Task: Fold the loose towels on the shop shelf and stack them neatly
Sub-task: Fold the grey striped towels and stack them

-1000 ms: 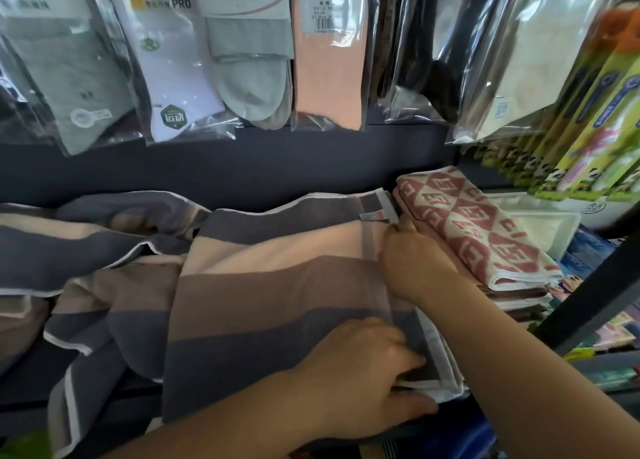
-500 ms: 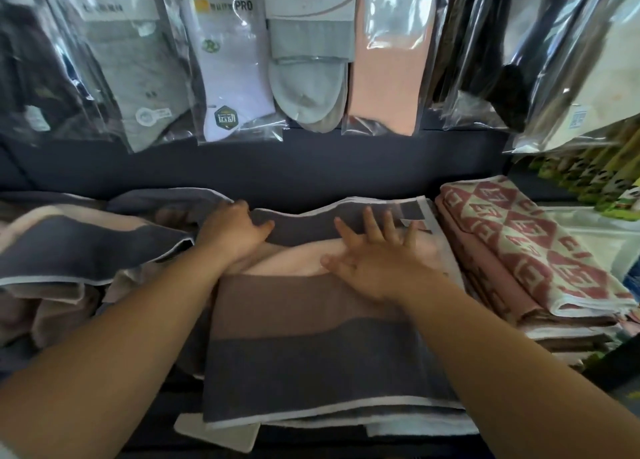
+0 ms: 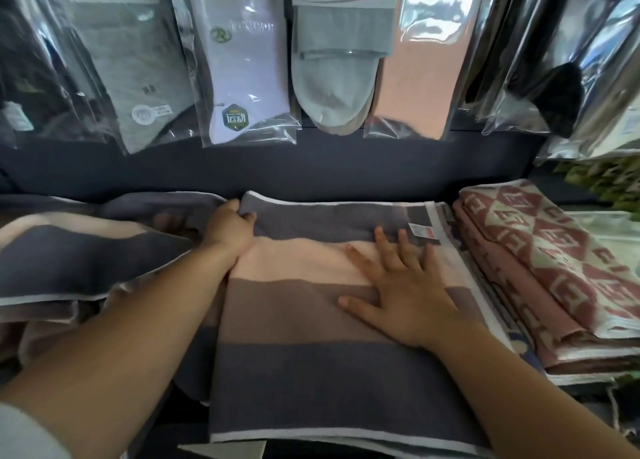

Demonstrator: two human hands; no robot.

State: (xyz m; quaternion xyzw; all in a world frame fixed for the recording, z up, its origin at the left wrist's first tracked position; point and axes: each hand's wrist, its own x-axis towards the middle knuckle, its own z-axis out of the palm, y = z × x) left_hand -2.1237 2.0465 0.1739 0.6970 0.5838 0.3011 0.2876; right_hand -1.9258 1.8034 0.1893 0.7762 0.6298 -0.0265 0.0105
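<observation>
I see striped towel (image 3: 311,372) folded, under both hands. Loose towel (image 3: 69,261) left of left fingers, patterned stack (image 3: 554,268) right of right fingers. Right hand (image 3: 405,285) flat, fingers spread. Left hand (image 3: 230,230) fingers curled on its far corner.

It was a shop: plastic-bagged pairs of socks (image 3: 242,67) hung above a dark shelf (image 3: 311,171) holding a stack of folded red-patterned towels (image 3: 561,261).
</observation>
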